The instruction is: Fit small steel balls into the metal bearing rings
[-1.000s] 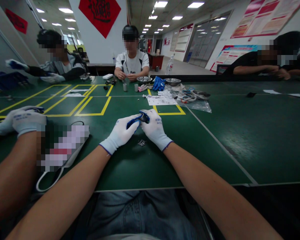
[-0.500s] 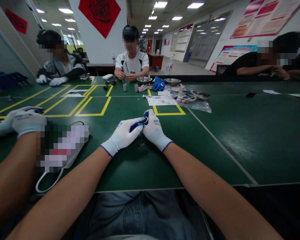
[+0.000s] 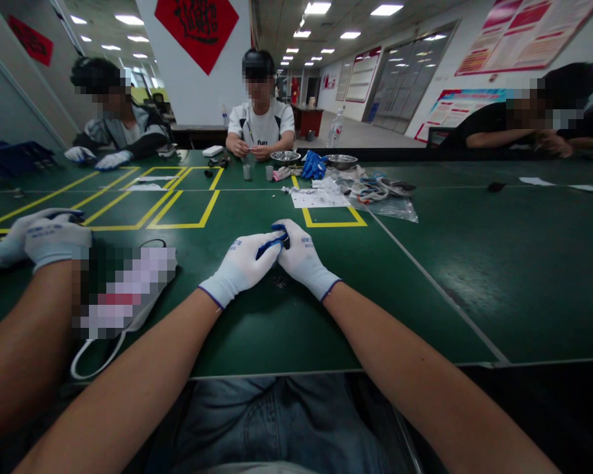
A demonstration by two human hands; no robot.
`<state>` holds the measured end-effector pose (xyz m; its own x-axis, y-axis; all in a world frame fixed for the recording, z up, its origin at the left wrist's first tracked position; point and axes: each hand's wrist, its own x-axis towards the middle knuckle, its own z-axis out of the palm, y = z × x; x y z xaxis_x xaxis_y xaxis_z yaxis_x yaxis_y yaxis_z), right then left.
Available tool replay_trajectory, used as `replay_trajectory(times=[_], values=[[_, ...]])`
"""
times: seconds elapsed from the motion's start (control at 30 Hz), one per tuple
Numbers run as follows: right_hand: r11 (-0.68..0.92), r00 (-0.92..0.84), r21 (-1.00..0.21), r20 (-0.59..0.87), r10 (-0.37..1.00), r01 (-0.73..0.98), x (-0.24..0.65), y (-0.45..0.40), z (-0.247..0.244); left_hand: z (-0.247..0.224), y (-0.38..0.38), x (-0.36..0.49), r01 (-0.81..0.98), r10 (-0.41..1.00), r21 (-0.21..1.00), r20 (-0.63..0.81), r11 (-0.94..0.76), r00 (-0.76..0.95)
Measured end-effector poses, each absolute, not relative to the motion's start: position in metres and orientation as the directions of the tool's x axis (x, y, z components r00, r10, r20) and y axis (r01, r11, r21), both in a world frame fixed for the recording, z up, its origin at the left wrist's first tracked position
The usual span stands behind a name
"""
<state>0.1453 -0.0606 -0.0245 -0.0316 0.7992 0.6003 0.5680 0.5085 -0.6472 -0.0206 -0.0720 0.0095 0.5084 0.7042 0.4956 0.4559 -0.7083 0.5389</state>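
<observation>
Over the green table, my left hand (image 3: pixel 248 259) and my right hand (image 3: pixel 301 252) meet, both in white gloves with blue palms. Their fingers are closed together around a small dark part (image 3: pixel 286 243). Most of it is hidden by the gloves, so its kind does not show. Just below my hands lies a little cluster of tiny shiny pieces (image 3: pixel 279 282) on the table.
A pixelated pouch with a white strap (image 3: pixel 99 368) lies left, beside a co-worker's gloved hands (image 3: pixel 54 237). Ahead are a white sheet (image 3: pixel 321 198), blue gloves (image 3: pixel 315 165), metal bowls (image 3: pixel 285 157), grey cups (image 3: pixel 248 172) and a plastic bag (image 3: pixel 390 207). Other people sit around the table.
The silvery ring edge that showed between my hands is now covered. My right hand has shifted slightly left and its fingers have come over toward my left fingertips.
</observation>
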Motion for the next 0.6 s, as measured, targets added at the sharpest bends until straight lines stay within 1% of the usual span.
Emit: replay_trajectory(times=[0.23, 0.47, 0.6], values=[[0.460, 0.022, -0.683, 0.571, 0.821, 0.568, 0.1425, -0.0566, -0.0287, 0.0092, -0.0681, -0.0218, 0.552, 0.774, 0.542, 0.446, -0.634, 0.450], [0.490, 0.038, -0.687, 0.599, 0.800, 0.536, 0.1459, -0.0555, -0.0271, 0.0104, -0.0678, -0.0209, 0.541, 0.774, 0.553, 0.478, -0.633, 0.416], [0.485, 0.057, -0.678, 0.611, 0.790, 0.553, 0.1458, -0.0568, -0.0253, 0.0110, -0.0693, -0.0201, 0.524, 0.769, 0.563, 0.482, -0.639, 0.419]])
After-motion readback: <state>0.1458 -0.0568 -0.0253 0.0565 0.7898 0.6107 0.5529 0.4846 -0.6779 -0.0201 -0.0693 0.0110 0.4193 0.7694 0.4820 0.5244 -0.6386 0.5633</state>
